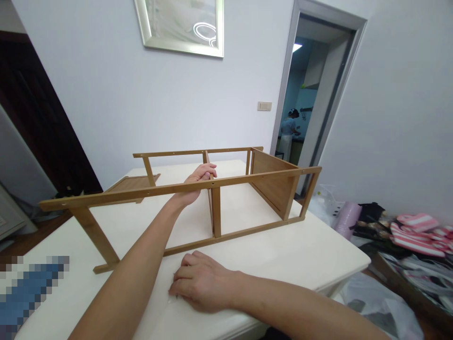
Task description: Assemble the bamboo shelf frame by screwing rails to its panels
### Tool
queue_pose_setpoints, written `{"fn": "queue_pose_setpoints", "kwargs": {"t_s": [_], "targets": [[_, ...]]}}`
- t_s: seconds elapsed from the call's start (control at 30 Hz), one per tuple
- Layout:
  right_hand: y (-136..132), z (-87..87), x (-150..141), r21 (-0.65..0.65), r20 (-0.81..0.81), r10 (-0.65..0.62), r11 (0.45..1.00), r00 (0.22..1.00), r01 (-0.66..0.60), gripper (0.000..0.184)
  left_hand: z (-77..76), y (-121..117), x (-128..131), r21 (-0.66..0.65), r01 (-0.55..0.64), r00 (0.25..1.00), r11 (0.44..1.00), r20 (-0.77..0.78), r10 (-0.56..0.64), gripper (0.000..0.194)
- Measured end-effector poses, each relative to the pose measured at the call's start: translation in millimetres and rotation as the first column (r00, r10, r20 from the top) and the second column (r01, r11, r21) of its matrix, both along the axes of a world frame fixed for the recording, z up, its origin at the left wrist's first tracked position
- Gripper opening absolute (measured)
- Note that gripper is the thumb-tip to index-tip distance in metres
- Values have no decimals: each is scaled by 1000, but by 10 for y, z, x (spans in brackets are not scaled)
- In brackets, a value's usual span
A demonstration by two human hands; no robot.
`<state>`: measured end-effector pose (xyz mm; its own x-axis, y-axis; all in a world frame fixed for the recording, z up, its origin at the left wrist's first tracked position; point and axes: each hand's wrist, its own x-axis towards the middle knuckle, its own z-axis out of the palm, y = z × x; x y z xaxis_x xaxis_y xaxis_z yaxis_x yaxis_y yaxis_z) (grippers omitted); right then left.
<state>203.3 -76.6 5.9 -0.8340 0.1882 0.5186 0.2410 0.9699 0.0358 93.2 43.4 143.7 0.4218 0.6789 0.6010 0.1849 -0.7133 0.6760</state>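
Note:
A wooden shelf frame (267,177) lies on its side on the white table (276,250). It has long rails, short cross pieces and a broad panel (272,177) at its right end. My left hand (201,178) reaches over the near rail, its fingers closed around the top edge of the middle shelf board (211,208). Close to the table's front edge, my right hand (203,282) rests with curled fingers. Small, clear, shiny material shows at those fingertips, too little of it to name.
Another wooden panel (129,183) lies behind the frame's left end. On the floor at right are striped cloth (417,233), a purple roll (348,219) and plastic bags (382,302). A person (288,130) stands beyond the doorway. A pixelated blue area covers the lower left.

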Motion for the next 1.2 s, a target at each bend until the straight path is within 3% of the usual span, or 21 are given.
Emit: {"fn": "queue_pose_setpoints", "kwargs": {"t_s": [0.23, 0.4, 0.53, 0.63, 0.73, 0.83, 0.9, 1.0, 1.2], "targets": [[-9, 12, -7, 55, -72, -23, 998, 997, 27, 17, -15, 16, -5, 11, 13, 1000, 1000, 3, -13, 43], [-20, 111, 53, 80, -266, -63, 993, 962, 87, 17, -39, 50, -21, 35, 12, 1000, 999, 1, -12, 42], [-2, 264, 153, 49, -457, -115, 987, 882, 154, 25, -27, 40, -22, 60, 6, 1000, 998, 0, -6, 44], [40, 463, 257, 63, -585, -108, 982, 804, 178, 30, -8, 20, -11, 59, -12, 1000, 998, -3, 12, 44], [105, 777, 396, 157, -648, -39, 970, 760, 184, 32, -8, 21, -5, 64, -24, 1000, 998, 5, 23, 45], [207, 1109, 537, 329, -647, 49, 918, 761, 221, 32, -19, 33, -8, 74, -13, 1000, 997, 9, 12, 45], [301, 1237, 600, 421, -648, 85, 868, 757, 263, 30, -23, 36, -11, 64, -4, 1000, 998, 8, 4, 44], [452, 1206, 637, 449, -684, 62, 821, 726, 353, 27, -23, 36, -16, 69, -7, 1000, 998, 10, 7, 44], [588, 869, 633, 434, -636, -46, 804, 770, 406, 26, -41, 47, -28, 93, -1, 1000, 996, -2, 1, 44]]}}
